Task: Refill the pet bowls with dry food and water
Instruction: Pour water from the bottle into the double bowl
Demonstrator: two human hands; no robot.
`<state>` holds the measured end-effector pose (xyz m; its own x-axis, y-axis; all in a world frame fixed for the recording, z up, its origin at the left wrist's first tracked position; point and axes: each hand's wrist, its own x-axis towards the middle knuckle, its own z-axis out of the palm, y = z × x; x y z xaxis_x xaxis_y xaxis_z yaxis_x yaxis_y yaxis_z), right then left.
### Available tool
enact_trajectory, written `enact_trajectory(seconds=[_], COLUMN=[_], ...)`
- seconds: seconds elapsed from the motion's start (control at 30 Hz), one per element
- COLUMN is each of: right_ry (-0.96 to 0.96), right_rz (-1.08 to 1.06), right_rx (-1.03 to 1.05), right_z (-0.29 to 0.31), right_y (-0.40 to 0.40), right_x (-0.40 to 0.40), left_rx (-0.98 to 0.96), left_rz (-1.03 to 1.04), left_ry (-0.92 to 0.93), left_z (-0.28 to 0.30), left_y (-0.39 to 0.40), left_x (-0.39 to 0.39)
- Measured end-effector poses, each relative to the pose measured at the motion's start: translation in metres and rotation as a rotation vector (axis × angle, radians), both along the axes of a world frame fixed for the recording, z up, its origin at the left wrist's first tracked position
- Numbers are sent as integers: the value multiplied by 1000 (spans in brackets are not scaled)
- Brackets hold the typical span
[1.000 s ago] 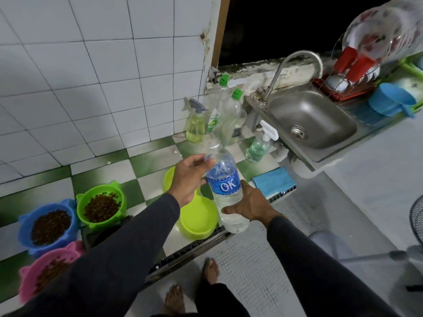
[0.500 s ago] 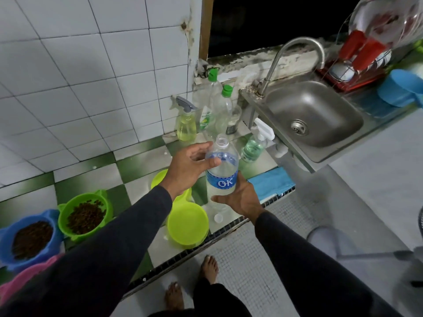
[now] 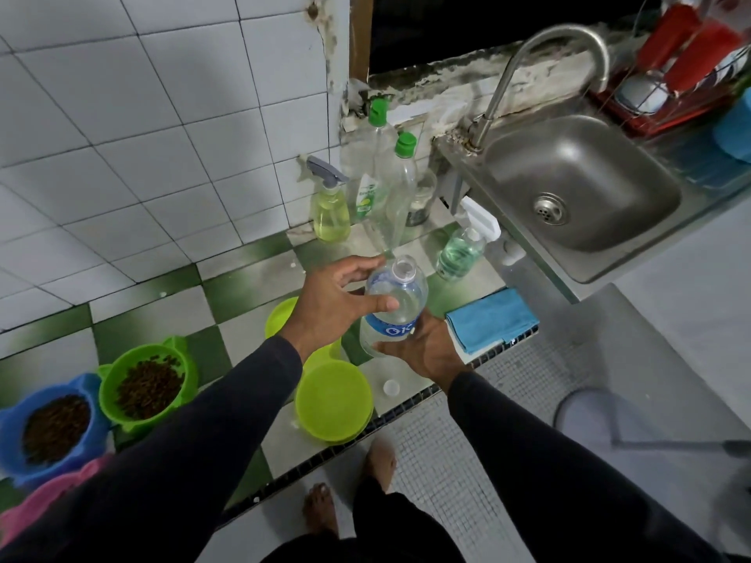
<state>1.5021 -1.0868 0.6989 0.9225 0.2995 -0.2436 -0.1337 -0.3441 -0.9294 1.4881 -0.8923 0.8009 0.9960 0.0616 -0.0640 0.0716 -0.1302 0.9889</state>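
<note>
I hold a clear water bottle [image 3: 396,302] with a blue label between both hands, above the tiled ledge. Its mouth is uncapped and points up toward me. My right hand [image 3: 422,349] grips its lower half from underneath. My left hand [image 3: 337,302] wraps its shoulder, thumb on the front. A small white cap [image 3: 391,387] lies on the ledge below. An empty lime bowl [image 3: 333,402] sits under the bottle, a second lime bowl [image 3: 280,319] partly hidden by my left wrist. The green bowl [image 3: 148,384] and blue bowl [image 3: 55,428] hold dry kibble. My left sleeve mostly hides a pink bowl [image 3: 48,495].
Spray bottles and dish-soap bottles [image 3: 378,184] stand in the corner by the tiled wall. A steel sink [image 3: 581,197] with a tap [image 3: 540,67] is at the right, and a folded blue cloth [image 3: 491,319] lies beside the bottle. My bare feet stand below the ledge edge.
My left hand has left the bottle top and moved onto its shoulder. The cap is off and lies on the ledge. The bottle now stands more upright, its mouth toward me.
</note>
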Motion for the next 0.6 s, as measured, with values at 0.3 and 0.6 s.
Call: enact_trajectory(seconds=[0.3, 0.6], right_ry=[-3, 86], right_rz=[-21, 237], right_rx=[-73, -727], right_z=[-5, -21], right_y=[-5, -11], right_x=[1, -22], left_rx=[24, 19], left_rz=[-22, -42], left_ry=[-41, -13], left_z=[-3, -6], left_y=[-3, -1], left_x=[-3, -10])
